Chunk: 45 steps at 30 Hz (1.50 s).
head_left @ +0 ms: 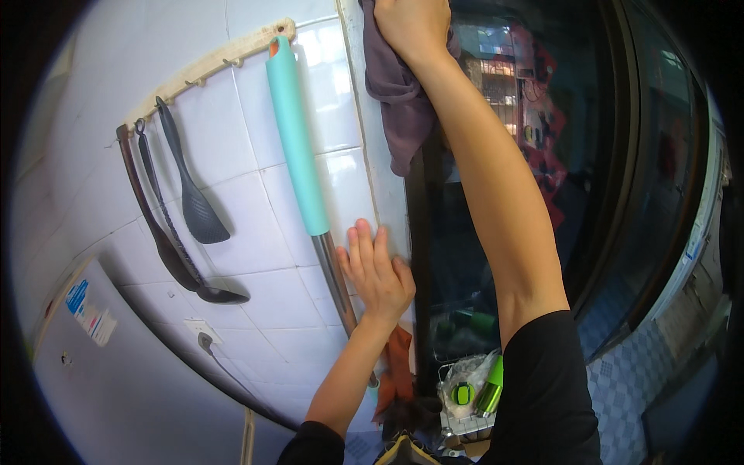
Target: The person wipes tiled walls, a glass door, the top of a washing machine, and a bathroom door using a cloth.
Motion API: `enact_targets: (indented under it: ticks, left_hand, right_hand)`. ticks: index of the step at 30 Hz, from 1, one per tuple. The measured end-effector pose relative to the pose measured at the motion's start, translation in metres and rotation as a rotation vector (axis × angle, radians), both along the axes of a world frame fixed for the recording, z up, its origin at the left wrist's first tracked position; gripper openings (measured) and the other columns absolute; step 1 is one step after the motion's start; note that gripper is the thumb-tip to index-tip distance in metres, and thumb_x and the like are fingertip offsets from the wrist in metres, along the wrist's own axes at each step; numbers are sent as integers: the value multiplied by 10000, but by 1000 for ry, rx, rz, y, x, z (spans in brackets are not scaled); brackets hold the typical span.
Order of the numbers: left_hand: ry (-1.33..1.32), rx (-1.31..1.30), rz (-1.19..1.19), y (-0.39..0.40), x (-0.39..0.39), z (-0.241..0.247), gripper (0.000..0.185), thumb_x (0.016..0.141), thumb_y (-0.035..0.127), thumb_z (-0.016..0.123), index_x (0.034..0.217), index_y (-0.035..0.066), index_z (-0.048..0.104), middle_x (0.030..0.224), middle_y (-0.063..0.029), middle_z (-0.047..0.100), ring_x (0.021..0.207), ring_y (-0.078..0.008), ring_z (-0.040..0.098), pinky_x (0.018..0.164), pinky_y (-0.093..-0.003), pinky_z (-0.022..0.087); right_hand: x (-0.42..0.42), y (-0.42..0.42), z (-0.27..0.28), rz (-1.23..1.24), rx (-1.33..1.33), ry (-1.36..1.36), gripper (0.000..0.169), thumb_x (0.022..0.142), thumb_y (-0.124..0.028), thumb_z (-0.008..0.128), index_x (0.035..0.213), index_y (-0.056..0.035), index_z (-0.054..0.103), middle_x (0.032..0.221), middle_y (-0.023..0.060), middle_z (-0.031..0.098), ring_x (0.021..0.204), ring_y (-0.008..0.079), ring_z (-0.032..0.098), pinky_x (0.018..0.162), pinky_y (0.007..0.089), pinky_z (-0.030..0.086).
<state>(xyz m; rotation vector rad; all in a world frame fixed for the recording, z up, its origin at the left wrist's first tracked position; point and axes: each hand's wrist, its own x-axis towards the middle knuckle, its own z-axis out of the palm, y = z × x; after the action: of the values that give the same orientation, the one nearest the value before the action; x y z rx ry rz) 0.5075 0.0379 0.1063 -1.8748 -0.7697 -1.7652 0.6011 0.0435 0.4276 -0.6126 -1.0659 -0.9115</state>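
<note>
My right hand (414, 26) is at the top edge, raised against the edge of the wall, with a dark purple-grey cloth (401, 110) bunched under it and hanging down. Some of its fingers are cut off by the picture's edge. Lower down, my left hand (378, 276) lies flat with fingers apart on the white tiled wall (343, 186), near the corner trim. Just left of it hangs a long metal pole with a turquoise handle (297, 139), hooked on a pale rack (215, 67).
A slotted turner (200, 209), a ladle (224, 295) and a dark spoon or spatula (139, 192) hang at left. Below are a plugged-in socket (200, 331) and a refrigerator (151, 395). Dark-framed glass (598, 145) stands at right, a wire basket (468, 427) with green-lidded items below.
</note>
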Motion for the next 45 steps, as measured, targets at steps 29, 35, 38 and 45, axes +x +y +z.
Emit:
enact_targets:
  ticks: [29,35,38,45]
  left_hand:
    - [-83,121,-261,10,-19,-6,351,892,71,404,1216,-8,514,1380,-196,456,1349,-394,323,1117,-521,155]
    - [-75,187,-225,13,-12,-5,336,908,135,387,1172,-18,528,1362,-193,467,1341,-377,328,1111,-504,153]
    - [-108,234,-142,15,0,-3,357,909,180,397,1182,-20,510,1352,-192,468,1331,-371,341,1105,-493,180]
    - [-106,262,-128,21,1,-6,370,929,213,386,1198,-23,480,1356,-190,452,1324,-366,343,1107,-490,188]
  right_hand:
    - [15,-47,-321,27,-230,159,650,724,-106,697,1309,-36,422,1229,205,424,1124,376,420,970,425,345]
    - [-2,-21,-373,23,-309,100,670,673,-78,723,1285,-69,451,1221,219,423,1105,403,435,931,418,382]
    - [-7,-27,-474,39,-449,243,725,620,-85,762,1275,-89,451,1270,233,392,1129,433,417,954,481,358]
    - [-20,-84,-655,127,-1035,476,653,777,-63,664,1332,18,330,1265,282,380,1157,467,398,995,451,347]
